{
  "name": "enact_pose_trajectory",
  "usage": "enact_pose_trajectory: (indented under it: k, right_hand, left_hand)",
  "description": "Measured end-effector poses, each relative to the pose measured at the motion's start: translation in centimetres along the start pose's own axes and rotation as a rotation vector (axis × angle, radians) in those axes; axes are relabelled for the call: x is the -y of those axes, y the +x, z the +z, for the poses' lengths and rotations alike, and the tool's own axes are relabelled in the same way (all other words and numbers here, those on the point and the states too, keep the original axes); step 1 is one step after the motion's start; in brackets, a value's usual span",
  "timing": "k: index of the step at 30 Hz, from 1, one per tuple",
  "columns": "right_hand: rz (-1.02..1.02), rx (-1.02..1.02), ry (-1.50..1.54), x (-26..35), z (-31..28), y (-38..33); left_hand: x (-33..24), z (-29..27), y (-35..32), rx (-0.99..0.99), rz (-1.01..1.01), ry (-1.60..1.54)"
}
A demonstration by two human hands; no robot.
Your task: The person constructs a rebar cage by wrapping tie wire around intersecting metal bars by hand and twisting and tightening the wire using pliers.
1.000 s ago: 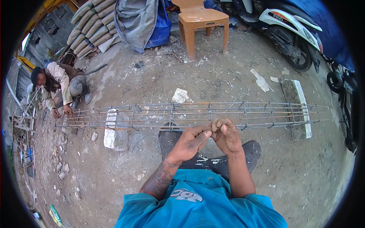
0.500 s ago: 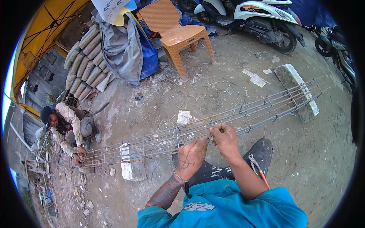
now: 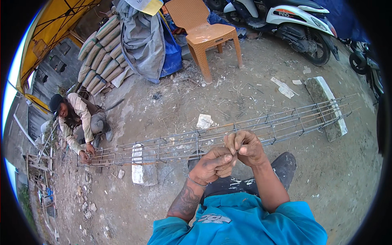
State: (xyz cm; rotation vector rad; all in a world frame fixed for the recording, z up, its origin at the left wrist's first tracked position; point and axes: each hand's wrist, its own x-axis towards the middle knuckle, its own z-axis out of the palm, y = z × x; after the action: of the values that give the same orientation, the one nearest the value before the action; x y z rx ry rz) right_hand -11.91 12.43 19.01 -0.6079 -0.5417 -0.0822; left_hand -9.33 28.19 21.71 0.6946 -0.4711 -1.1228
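Observation:
A long reinforcing-bar cage (image 3: 197,141) of thin steel rods and square stirrups stretches across in front of me. My left hand (image 3: 213,165) is closed in a pinch, with its fingertips against those of my right hand (image 3: 247,149). Both hands are raised over the near side of the cage. My right hand is also pinched, thumb and forefinger together. Something thin and dark seems to lie between the fingertips, too small to make out. A co-worker (image 3: 79,118) crouches at the cage's left end, with both hands on the rods there.
The cage rests on two pale blocks, one at left (image 3: 139,173) and one at right (image 3: 337,122). Beyond it stand an orange plastic chair (image 3: 210,34), a white scooter (image 3: 286,16), a grey tarp (image 3: 143,45) and stacked sacks (image 3: 102,61). Rubble (image 3: 87,214) litters the left ground.
My hands have come closer together, fingertips meeting above the cage's near side. The view has shifted slightly. Pliers seen on my right thigh earlier are now hidden behind my right forearm.

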Motion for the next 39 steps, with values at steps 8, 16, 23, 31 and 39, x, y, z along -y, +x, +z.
enact_pose_trajectory:
  k: [8,16,23,31,39]
  right_hand:
    - [-0.009,-0.237,-0.097,0.3,1.4,0.4]
    - [-0.049,-0.663,-1.329,0.7,2.6,0.6]
    - [0.189,-0.519,-1.308,3.0,1.9,-0.5]
    - [-0.138,0.316,-1.879,7.1,0.3,0.0]
    - [0.335,0.684,-1.824,7.8,1.5,0.3]
  left_hand:
    - [-0.6,0.4,0.6,-0.167,0.071,0.068]
    - [-0.7,0.1,1.7,-0.631,0.371,1.405]
    - [-1.1,-0.9,1.9,-0.529,0.325,1.283]
    - [-3.2,-0.2,1.5,-0.227,-0.073,1.299]
    - [-2.3,-0.2,0.4,0.061,0.256,1.831]
